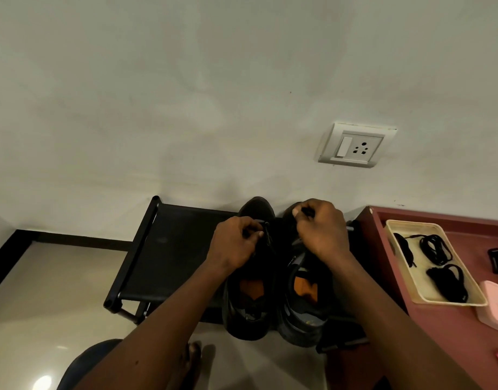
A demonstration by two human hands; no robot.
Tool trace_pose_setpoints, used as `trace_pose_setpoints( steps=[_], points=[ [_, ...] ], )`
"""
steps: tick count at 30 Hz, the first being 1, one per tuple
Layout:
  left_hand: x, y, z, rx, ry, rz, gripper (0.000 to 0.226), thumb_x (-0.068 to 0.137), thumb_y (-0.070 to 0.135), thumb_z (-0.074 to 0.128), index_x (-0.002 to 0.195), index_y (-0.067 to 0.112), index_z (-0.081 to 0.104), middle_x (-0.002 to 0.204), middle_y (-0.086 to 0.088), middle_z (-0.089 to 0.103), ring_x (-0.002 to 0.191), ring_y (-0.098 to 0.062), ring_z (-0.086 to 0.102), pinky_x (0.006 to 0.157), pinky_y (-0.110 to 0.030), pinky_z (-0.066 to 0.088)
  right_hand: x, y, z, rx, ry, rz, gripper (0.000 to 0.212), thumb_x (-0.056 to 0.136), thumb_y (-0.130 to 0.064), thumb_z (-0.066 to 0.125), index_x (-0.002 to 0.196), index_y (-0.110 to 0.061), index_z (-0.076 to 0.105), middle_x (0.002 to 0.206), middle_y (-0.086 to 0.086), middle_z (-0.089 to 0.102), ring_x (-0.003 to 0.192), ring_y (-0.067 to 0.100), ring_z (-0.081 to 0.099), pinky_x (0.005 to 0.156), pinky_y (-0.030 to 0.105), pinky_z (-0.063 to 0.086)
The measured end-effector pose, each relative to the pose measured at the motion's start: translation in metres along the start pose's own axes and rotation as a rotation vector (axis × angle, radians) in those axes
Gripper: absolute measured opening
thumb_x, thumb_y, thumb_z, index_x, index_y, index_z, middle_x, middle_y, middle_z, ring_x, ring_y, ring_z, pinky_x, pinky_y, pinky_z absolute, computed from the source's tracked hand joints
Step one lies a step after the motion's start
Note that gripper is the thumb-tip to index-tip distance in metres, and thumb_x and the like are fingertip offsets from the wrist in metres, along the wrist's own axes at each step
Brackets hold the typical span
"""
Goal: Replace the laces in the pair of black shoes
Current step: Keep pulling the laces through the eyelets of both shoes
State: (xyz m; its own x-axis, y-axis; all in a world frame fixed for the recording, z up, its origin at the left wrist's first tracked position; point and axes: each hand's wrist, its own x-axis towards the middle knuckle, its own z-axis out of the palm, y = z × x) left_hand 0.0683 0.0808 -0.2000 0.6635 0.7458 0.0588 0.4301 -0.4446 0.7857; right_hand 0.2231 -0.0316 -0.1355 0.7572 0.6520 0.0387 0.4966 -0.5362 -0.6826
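Black rack (172, 249) bears the pair of black shoes (248, 319); maroon table (439, 333) bears a cream tray (413, 274)

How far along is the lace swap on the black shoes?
Early, by the look of it. Done: nothing clearly finished; the hands hide the eyelets. In hand: left hand and right hand each pinch what looks like lace near the toe ends of the shoes. Left: black lace bundles lie in the tray, apparently unused.
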Motion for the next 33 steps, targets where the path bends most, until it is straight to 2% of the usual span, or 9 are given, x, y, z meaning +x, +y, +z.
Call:
trace_pose_setpoints(
  steps=[4,8,11,14,17,22,24,29,33],
  points=[
    [-0.003,0.005,0.000,0.044,0.048,0.074,0.019,0.095,0.022,0.073,0.114,0.022,0.076,0.106,0.006,0.072,0.087,-0.004,0.063,0.081,-0.016,0.053,-0.005,0.001,-0.007,0.192,0.096,0.006,0.011,0.099,-0.025,0.067,0.090,-0.030,0.071,0.090,-0.011,0.070,0.083,0.002,0.064,0.069,0.022,0.048],
    [-0.005,0.006,-0.002,0.007,0.071,0.067,0.023,0.093,0.021,0.074,0.115,0.024,0.075,0.109,0.005,0.069,0.096,-0.008,0.066,0.092,-0.031,0.058,-0.001,-0.004,-0.017,0.588,0.146,0.121,0.013,0.104,-0.023,0.060,0.096,-0.019,0.069,0.093,0.004,0.073,0.081,0.016,0.067,0.063,0.026,0.051],
    [-0.005,0.005,-0.002,0.013,0.053,0.042,0.026,0.092,0.025,0.076,0.117,0.027,0.074,0.116,0.004,0.064,0.108,-0.013,0.063,0.099,-0.037,0.055,0.000,-0.010,-0.024,0.991,0.109,0.173,0.017,0.112,-0.019,0.044,0.106,-0.013,0.059,0.086,0.003,0.077,0.079,0.022,0.074,0.047,0.023,0.046],
    [-0.007,0.004,-0.002,0.005,0.035,0.019,0.030,0.090,0.031,0.077,0.120,0.030,0.072,0.122,0.004,0.061,0.116,-0.014,0.059,0.103,-0.041,0.052,0.003,-0.008,-0.029,1.145,0.113,0.239,0.016,0.112,-0.018,0.040,0.106,-0.017,0.055,0.074,0.001,0.072,0.064,0.019,0.067,0.044,0.024,0.040],
    [-0.007,0.003,-0.004,-0.016,-0.003,-0.006,0.040,0.088,0.036,0.078,0.126,0.032,0.067,0.127,0.005,0.057,0.121,-0.016,0.057,0.106,-0.042,0.051,0.007,0.000,-0.027,0.793,0.053,0.218,0.011,0.106,-0.020,0.055,0.100,-0.021,0.064,0.064,-0.007,0.059,0.058,0.012,0.051,0.046,0.022,0.038],
    [-0.011,0.003,-0.004,-0.004,-0.052,-0.029,0.061,0.083,0.035,0.078,0.139,0.035,0.054,0.137,0.003,0.048,0.132,-0.019,0.046,0.110,-0.044,0.047,-0.006,0.001,-0.002,-0.111,-0.274,-0.088,0.017,0.096,-0.033,0.069,0.111,-0.030,0.075,0.107,-0.009,0.075,0.102,0.012,0.069,0.091,0.034,0.056],
    [-0.013,0.003,-0.002,0.007,-0.051,-0.035,0.066,0.083,0.033,0.077,0.143,0.034,0.049,0.141,0.003,0.046,0.134,-0.019,0.043,0.111,-0.048,0.045,-0.013,-0.006,0.009,-0.342,-0.326,-0.142,0.025,0.096,-0.036,0.066,0.119,-0.032,0.073,0.111,-0.004,0.075,0.105,0.019,0.069,0.092,0.040,0.057],
    [-0.017,0.004,0.003,-0.027,-0.036,-0.084,0.070,0.084,0.028,0.072,0.148,0.031,0.043,0.150,0.002,0.041,0.139,-0.020,0.040,0.113,-0.051,0.043,-0.013,-0.013,0.020,-0.482,-0.276,-0.161,0.018,0.099,-0.033,0.061,0.110,-0.026,0.073,0.100,0.003,0.074,0.092,0.025,0.070,0.082,0.039,0.059],
    [-0.021,0.005,0.010,-0.136,0.022,-0.153,0.070,0.086,0.019,0.070,0.150,0.025,0.042,0.151,-0.001,0.039,0.134,-0.019,0.046,0.105,-0.033,0.046,-0.011,-0.014,0.013,-0.490,-0.210,-0.133,0.017,0.099,-0.033,0.060,0.106,-0.027,0.073,0.101,0.003,0.073,0.096,0.026,0.069,0.082,0.039,0.057]
  ],
)
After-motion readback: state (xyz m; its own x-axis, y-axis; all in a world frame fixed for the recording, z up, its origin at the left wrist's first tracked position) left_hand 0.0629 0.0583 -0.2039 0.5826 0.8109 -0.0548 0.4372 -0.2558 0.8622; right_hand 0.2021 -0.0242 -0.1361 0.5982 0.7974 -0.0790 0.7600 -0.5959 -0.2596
